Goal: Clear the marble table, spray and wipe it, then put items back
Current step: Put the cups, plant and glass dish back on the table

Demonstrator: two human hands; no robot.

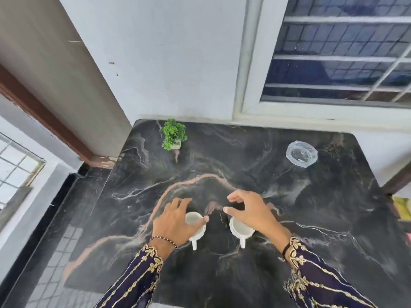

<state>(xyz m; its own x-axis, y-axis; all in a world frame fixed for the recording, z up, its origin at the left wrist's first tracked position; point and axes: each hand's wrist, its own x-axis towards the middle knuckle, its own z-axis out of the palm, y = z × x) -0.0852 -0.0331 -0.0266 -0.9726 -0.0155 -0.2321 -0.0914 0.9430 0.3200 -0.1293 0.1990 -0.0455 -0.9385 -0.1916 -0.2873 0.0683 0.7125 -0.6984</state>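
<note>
A: Black marble table, pale and rust veins across the top, pushed up against a white wall under a barred window.

B: On it?

A: Two white cups side by side near the front edge, handles toward the viewer. Left cup, right cup, a narrow gap between them, not touching.

B: Hands?

A: Left hand over the left cup, fingers spread, thumb on the rim, the other fingers curling past the far side. Grip or mere touch: cannot tell. Right hand just above the right cup, fingers curved and apart, released, nothing held.

B: Sleeves?

A: Dark blue with gold embroidery; a beaded bracelet on the left wrist, a dark band on the right.

B: Farther back?

A: Small green plant in a white pot near the rear left corner. Clear glass dish toward the rear right, well apart from the cups.
</note>
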